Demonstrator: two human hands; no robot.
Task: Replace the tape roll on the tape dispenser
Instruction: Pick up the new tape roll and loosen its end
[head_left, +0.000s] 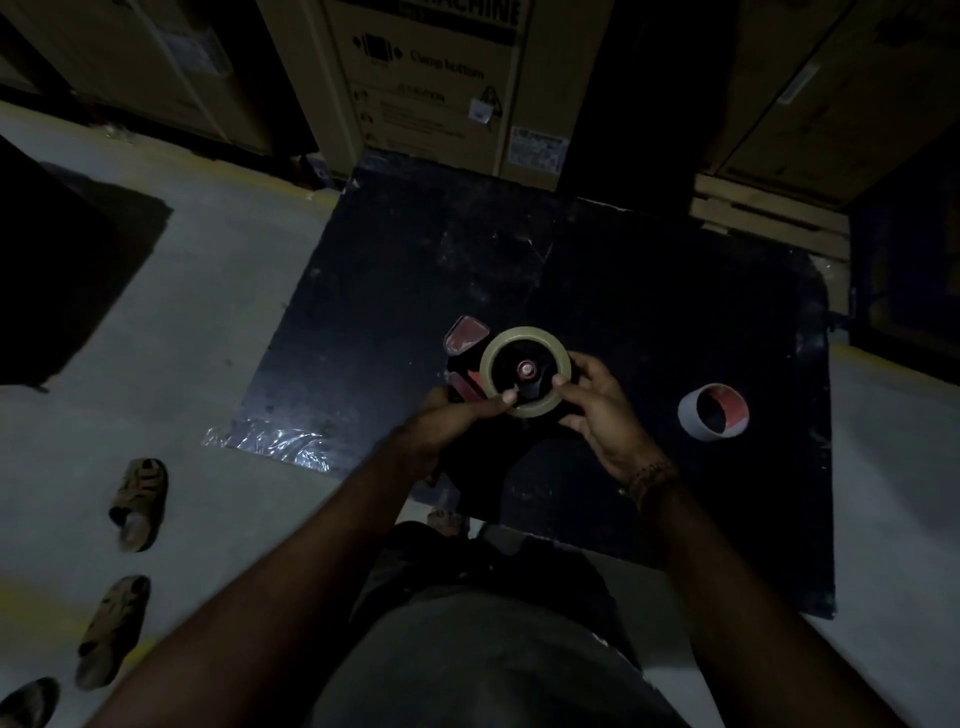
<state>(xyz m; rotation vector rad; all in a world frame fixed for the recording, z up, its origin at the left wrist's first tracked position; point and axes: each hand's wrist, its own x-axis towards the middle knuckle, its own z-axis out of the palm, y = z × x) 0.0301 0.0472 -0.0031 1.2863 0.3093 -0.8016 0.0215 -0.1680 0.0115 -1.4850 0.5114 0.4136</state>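
Observation:
A tan tape roll (524, 340) sits around the black hub of a red and black tape dispenser (464, 336), held just above a black board. My left hand (447, 421) grips the dispenser from the lower left, thumb tip on the roll's near rim. Fingers of my right hand (597, 402) pinch the roll's right edge. A bare cardboard core (712, 411), pale outside and red and dark inside, stands on the board to the right, apart from both hands.
The black board (623, 291) lies on a grey floor. Tall cardboard boxes (431, 88) stand behind it, with a wooden pallet (769, 213) at the back right. Sandals (137, 501) lie on the floor at left. Crinkled plastic film (270, 441) covers the board's near-left corner.

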